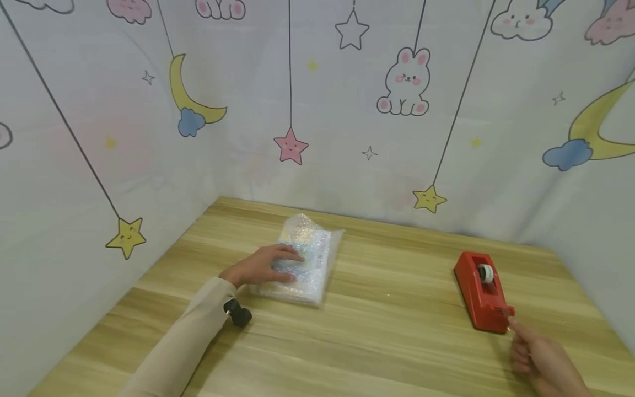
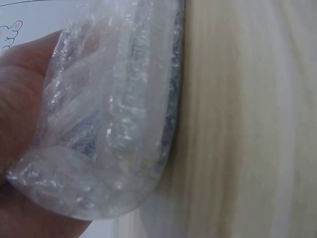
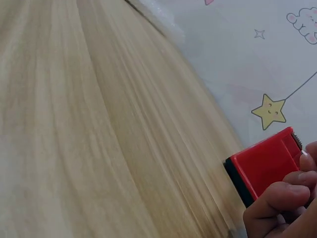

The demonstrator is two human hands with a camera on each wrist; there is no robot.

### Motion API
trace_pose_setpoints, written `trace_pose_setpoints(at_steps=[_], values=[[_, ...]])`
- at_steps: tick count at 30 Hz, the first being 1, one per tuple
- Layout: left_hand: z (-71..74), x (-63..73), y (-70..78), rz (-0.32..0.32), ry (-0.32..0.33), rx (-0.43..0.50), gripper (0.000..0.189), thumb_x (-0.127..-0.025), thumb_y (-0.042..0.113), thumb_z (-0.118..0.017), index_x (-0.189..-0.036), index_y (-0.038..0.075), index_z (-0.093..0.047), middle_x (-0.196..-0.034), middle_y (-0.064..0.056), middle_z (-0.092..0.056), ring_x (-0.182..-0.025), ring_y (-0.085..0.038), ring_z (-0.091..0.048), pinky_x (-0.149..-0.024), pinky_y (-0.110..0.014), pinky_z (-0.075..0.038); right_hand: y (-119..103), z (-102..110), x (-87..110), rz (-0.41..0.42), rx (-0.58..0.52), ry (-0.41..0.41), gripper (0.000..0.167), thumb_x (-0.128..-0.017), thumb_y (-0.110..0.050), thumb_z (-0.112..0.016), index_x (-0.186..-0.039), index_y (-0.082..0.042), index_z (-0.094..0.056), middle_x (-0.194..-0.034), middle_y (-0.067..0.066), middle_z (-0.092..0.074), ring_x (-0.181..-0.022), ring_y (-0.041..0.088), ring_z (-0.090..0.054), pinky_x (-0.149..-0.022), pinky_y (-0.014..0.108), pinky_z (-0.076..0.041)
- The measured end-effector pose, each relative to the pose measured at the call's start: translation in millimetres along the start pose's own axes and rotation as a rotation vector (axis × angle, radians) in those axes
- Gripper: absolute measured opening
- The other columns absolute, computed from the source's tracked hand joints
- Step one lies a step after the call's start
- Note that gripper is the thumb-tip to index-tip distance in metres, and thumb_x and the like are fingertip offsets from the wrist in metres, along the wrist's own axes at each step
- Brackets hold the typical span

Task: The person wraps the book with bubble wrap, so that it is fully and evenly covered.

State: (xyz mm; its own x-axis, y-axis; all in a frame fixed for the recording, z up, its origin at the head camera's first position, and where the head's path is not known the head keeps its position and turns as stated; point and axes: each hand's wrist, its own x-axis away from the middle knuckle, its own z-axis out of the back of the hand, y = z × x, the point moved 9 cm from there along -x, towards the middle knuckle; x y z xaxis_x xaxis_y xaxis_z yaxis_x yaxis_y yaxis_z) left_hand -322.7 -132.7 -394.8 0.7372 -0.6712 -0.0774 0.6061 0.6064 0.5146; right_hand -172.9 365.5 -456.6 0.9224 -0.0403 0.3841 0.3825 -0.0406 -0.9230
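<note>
A flat package in bubble wrap (image 1: 315, 275) lies on the table at left of centre in the head view. My left hand (image 1: 270, 266) rests on it with the fingers spread. Close up in the left wrist view, the clear bubble wrap (image 2: 89, 183) bulges in front of part of the hand. At the right stands a red tape dispenser (image 1: 468, 284) with a small roll of tape (image 1: 486, 273) in it. My right hand (image 1: 545, 355) is at its cutter end, thumb and forefinger pinching the tape end (image 3: 304, 153), while the other fingers are curled.
The wood-grain table (image 1: 387, 331) spreads between package and dispenser. A white cloth (image 1: 337, 182) printed with stars, moons and rabbits hangs behind the table and along both sides. A small black device (image 1: 238, 313) sits at the left wrist.
</note>
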Motion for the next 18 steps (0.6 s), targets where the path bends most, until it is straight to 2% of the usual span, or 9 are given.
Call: trace_pose_setpoints(at_steps=[3,6,10,13,18], values=[[-2.8,-0.4,-1.6,-0.002,-0.005,-0.006,0.050,-0.092,0.038,-0.071,-0.136,0.015,-0.063,-0.150,-0.015,-0.052,-0.141,-0.039,-0.046,-0.115,-0.062,-0.036,3.2,-4.5,-3.5,-0.005,-0.095,-0.045,0.031,-0.109,-0.040,-0.034,-0.083,-0.023,-0.034,-0.063,-0.012,-0.023,-0.058,0.006,-0.014,-0.054,0.023,-0.011],[-3.3,-0.4,-3.9,0.010,-0.003,-0.010,0.049,-0.092,0.037,-0.071,-0.136,0.016,-0.064,-0.149,-0.014,-0.052,-0.141,-0.038,-0.046,-0.116,-0.060,-0.037,0.7,-17.8,-5.3,0.002,-0.252,-0.192,0.034,-0.110,-0.039,-0.030,-0.081,-0.023,-0.039,-0.063,-0.012,-0.015,-0.059,0.007,-0.005,-0.058,0.024,-0.002],[-0.8,-0.7,-3.2,0.005,0.010,-0.018,0.049,-0.091,0.036,-0.072,-0.135,0.016,-0.064,-0.148,-0.014,-0.053,-0.140,-0.038,-0.047,-0.115,-0.060,-0.037,-7.1,-32.3,-4.4,0.018,-0.442,-0.355,0.034,-0.111,-0.036,-0.026,-0.082,-0.023,-0.040,-0.069,-0.010,-0.005,-0.062,0.009,0.002,-0.059,0.023,0.001],[0.4,-0.1,-1.7,-0.007,0.010,-0.026,0.050,-0.092,0.038,-0.071,-0.136,0.015,-0.063,-0.148,-0.015,-0.053,-0.139,-0.040,-0.047,-0.114,-0.061,-0.038,-9.8,-32.5,-6.2,0.017,-0.495,-0.357,0.029,-0.111,-0.031,-0.028,-0.087,-0.024,-0.042,-0.071,-0.010,-0.006,-0.064,0.009,0.001,-0.059,0.022,-0.001],[1.1,1.0,-1.5,0.005,0.002,-0.018,0.049,-0.093,0.037,-0.071,-0.136,0.014,-0.063,-0.149,-0.015,-0.052,-0.140,-0.039,-0.046,-0.114,-0.061,-0.038,-16.4,-29.0,-11.5,0.006,-0.472,-0.365,0.029,-0.110,-0.019,-0.030,-0.086,-0.022,-0.046,-0.067,-0.009,-0.005,-0.061,0.008,0.001,-0.056,0.022,-0.002]])
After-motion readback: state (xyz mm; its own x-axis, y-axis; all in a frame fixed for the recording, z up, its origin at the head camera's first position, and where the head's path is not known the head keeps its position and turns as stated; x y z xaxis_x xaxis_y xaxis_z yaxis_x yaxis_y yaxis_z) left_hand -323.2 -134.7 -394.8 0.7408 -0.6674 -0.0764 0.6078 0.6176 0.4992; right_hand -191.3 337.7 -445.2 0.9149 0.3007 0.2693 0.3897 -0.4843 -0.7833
